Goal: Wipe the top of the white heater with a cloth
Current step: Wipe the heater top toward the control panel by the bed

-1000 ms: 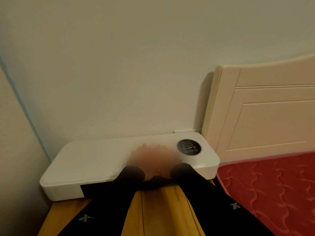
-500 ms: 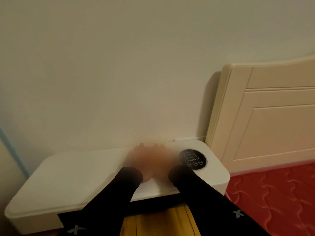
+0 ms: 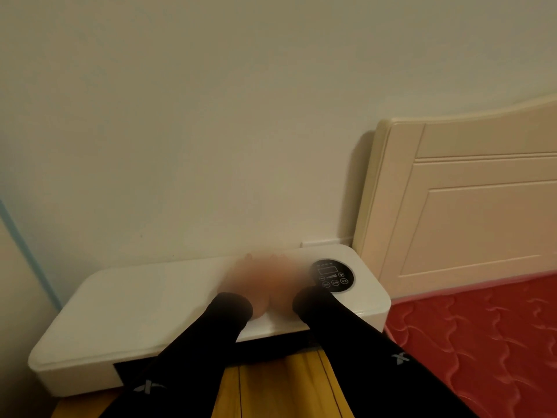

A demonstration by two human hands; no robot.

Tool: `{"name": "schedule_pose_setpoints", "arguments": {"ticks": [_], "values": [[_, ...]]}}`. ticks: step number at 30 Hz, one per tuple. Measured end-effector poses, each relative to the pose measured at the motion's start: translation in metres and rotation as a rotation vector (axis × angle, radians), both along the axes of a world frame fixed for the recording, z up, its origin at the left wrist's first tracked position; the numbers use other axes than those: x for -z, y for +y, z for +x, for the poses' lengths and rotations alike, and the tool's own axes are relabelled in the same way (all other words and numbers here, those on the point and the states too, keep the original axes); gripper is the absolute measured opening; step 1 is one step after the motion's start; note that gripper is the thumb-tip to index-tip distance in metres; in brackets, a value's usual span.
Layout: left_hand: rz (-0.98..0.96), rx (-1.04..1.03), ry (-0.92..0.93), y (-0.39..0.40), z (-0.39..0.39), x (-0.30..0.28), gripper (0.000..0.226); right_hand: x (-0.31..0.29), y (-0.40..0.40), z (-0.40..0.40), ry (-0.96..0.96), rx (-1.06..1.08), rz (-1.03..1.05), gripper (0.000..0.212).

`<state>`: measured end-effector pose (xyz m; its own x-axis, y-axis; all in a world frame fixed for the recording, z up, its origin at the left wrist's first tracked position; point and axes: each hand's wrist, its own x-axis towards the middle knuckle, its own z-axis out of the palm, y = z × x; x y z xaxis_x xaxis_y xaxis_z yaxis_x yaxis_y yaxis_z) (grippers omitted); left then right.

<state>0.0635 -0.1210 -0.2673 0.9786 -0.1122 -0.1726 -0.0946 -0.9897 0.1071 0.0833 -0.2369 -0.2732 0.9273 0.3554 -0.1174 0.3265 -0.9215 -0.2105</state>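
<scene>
- White heater (image 3: 144, 303) with a round black control panel (image 3: 331, 276) marked in pale symbols.
- Black sleeves (image 3: 346, 342), each with a small grey X mark.
- Red mattress (image 3: 488, 336) with a wavy quilted pattern.
- Cream headboard (image 3: 470, 206).
- Yellow wood floor (image 3: 277, 387).
- Off-white wall (image 3: 211, 116).

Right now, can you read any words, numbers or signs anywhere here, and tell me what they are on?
"X": a pale cross-shaped mark on the left sleeve.
"X": the same mark on the right sleeve.
Round black control panel on the white heater: a small display, a row of bars and ringed button signs, all too small and blurred to read.
Nothing else carries readable text; both hands are blurred.
</scene>
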Motion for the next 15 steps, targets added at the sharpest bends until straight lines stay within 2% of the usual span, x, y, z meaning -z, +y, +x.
{"name": "schedule_pose_setpoints", "arguments": {"ticks": [5,15], "values": [[-0.009,0.0,0.01,-0.007,-0.026,-0.001,0.071,0.0,-0.005,-0.026,-0.001,0.009,-0.033,0.072],[-0.073,0.029,-0.004,-0.02,-0.09,-0.001,0.09,-0.007,-0.023,-0.089,0.031,0.007,-0.052,0.079]]}}
